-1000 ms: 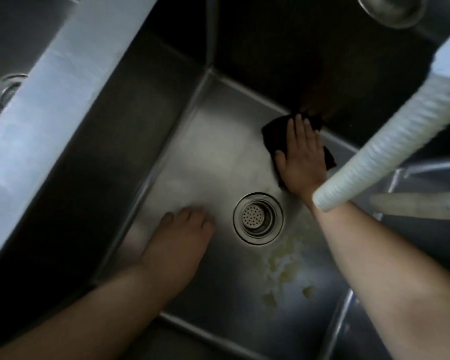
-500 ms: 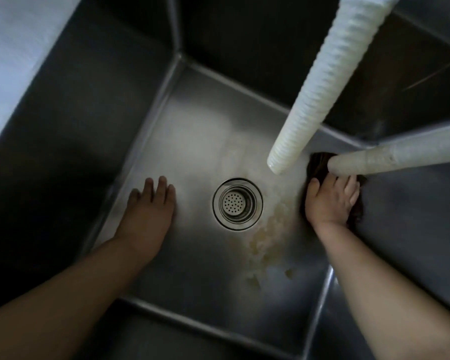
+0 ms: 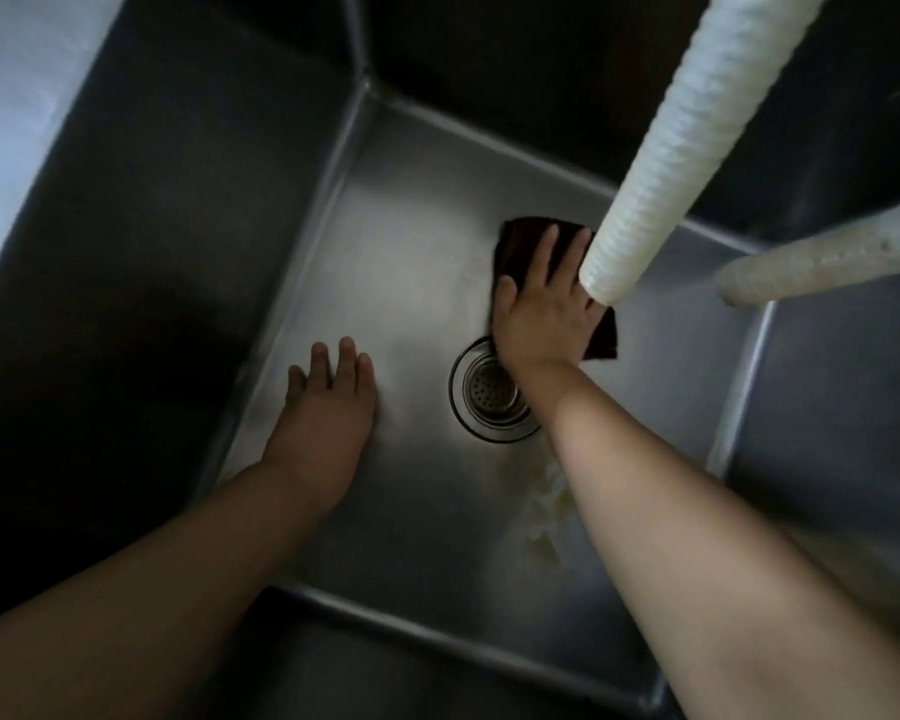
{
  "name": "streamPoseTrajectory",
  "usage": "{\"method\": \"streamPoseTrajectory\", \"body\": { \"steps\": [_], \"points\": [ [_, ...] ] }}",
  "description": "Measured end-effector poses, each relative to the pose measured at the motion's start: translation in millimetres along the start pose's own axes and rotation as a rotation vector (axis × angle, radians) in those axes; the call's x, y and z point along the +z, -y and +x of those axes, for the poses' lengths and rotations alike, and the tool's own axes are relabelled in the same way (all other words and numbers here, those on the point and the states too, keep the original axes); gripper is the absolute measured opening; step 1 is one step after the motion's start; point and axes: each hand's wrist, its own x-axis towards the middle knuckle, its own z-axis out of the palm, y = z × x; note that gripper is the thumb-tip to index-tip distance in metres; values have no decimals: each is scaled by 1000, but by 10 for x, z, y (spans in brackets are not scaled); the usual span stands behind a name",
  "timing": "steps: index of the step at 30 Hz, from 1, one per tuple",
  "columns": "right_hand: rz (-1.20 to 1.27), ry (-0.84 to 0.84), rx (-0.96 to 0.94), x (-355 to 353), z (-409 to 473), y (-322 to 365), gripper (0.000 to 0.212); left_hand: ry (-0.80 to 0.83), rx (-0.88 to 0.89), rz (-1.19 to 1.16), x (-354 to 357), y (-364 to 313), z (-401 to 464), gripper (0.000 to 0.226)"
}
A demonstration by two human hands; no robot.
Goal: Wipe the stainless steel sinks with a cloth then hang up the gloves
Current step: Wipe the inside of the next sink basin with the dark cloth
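I look down into a deep stainless steel sink point(image 3: 417, 241). My right hand point(image 3: 541, 309) lies flat, fingers straight, pressing a dark cloth point(image 3: 515, 236) onto the sink floor just beyond the round drain strainer point(image 3: 489, 392). My left hand point(image 3: 328, 402) rests flat on the sink floor to the left of the drain, fingers straight, holding nothing. A patch of yellowish residue point(image 3: 541, 517) lies on the floor in front of the drain, beside my right forearm. No gloves are in view.
Two white ribbed hoses hang over the sink: one point(image 3: 681, 142) comes down from the upper right and covers part of my right fingers, the other point(image 3: 822, 262) reaches in from the right. Dark sink walls rise on all sides.
My right hand has slid the cloth left from the sink's right wall to the floor just beyond the drain. The left hand has stayed beside the drain.
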Motion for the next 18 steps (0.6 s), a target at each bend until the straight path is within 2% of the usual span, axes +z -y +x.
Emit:
{"method": "streamPoseTrajectory", "body": {
  "steps": [5, 10, 12, 18],
  "points": [
    [-54, 45, -274, 31, -197, 336, 72, 23, -3, -2, -26, -1, -6, 85],
    [-120, 122, -555, -68, -293, 29, 64, 16, -11, 4, -36, -27, -40, 84],
    [-123, 129, -565, -128, -250, -218, 64, 14, -15, 0, -37, -31, -46, 84],
    [-120, 123, -360, -195, -247, -891, 65, 33, -13, -4, -27, -15, -40, 93]
  ]
}}
